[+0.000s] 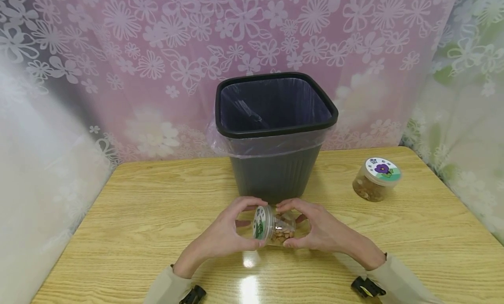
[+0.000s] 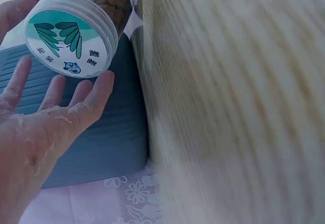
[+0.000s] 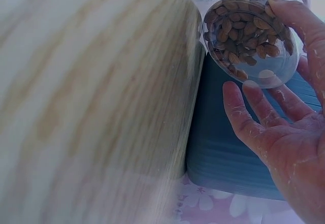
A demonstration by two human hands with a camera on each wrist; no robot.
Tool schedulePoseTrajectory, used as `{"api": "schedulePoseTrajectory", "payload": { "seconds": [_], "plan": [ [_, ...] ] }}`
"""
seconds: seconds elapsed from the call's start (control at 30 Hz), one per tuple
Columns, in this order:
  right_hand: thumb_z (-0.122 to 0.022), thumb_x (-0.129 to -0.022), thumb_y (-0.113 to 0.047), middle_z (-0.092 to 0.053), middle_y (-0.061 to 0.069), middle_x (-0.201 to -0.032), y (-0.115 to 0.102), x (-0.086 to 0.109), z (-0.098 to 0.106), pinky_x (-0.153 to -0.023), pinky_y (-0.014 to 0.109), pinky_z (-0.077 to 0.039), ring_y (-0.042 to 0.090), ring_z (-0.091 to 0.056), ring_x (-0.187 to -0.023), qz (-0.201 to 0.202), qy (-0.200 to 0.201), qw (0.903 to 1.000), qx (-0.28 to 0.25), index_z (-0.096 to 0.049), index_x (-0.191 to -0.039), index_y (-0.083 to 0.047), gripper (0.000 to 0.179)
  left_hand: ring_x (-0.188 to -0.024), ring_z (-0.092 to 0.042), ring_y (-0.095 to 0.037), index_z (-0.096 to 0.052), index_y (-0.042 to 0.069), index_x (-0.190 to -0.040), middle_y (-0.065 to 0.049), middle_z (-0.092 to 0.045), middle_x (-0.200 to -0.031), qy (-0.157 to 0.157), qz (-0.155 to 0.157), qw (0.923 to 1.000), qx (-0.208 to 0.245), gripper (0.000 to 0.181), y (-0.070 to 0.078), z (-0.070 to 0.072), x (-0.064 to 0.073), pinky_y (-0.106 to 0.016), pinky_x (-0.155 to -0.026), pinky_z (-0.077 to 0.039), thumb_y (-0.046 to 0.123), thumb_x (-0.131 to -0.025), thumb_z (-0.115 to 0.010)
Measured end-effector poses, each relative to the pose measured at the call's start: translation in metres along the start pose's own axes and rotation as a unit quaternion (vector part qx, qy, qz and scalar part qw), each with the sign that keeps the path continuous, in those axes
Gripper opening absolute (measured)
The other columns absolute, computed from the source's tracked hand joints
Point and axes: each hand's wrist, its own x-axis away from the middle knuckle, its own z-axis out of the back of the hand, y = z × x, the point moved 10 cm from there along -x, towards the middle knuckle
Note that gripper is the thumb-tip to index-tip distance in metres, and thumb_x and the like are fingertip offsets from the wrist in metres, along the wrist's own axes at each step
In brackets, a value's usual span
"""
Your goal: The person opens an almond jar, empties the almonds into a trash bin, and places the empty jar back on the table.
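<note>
A clear plastic jar of almonds [image 1: 282,229] lies tipped on its side between my two hands, close over the table in front of the bin. My left hand [image 1: 222,234] grips the lid end, fingers and thumb curved round the rim. Green leaf-like shapes mark the round lid label [image 2: 71,36] in the left wrist view. At the base end, my right hand [image 1: 323,229] holds the jar with thumb and fingers. Loose almonds [image 3: 249,33] show through the clear bottom in the right wrist view.
Behind the jar stands a dark grey bin [image 1: 271,172] with a clear liner folded over its black rim. A second jar [image 1: 372,186] with a purple flower on its lid is at the right of the wooden table [image 1: 157,194]. Flowered curtains [image 1: 165,68] hang behind.
</note>
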Motion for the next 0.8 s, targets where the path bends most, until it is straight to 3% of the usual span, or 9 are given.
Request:
{"api": "schedulePoseTrajectory", "payload": {
  "seconds": [0.27, 0.8],
  "plan": [
    [-0.089, -0.080, -0.026, -0.061, 0.003, -0.140, 0.0002, -0.0001, 0.0001, -0.084, 0.035, -0.061, 0.024, -0.064, -0.122, 0.000, 0.002, 1.0000, 0.004, -0.059, -0.132, -0.016, 0.061, -0.141, -0.044, -0.021, -0.053, 0.034, -0.140, -0.005, -0.040, -0.155, -0.014, -0.021, 0.9997, -0.004, 0.078, 0.0042, -0.0041, -0.0003, -0.043, -0.108, -0.051, 0.005, -0.076, -0.085],
    [-0.090, -0.079, -0.025, -0.062, 0.002, -0.140, 0.0002, -0.0003, 0.0006, -0.085, 0.034, -0.061, 0.023, -0.064, -0.122, -0.002, 0.003, 1.0000, 0.005, -0.059, -0.131, -0.015, 0.062, -0.139, -0.046, -0.023, -0.054, 0.032, -0.139, -0.005, -0.041, -0.154, -0.011, -0.017, 0.9997, 0.010, 0.074, 0.0012, -0.0045, -0.0010, -0.044, -0.109, -0.051, 0.007, -0.077, -0.085]
  ]
}}
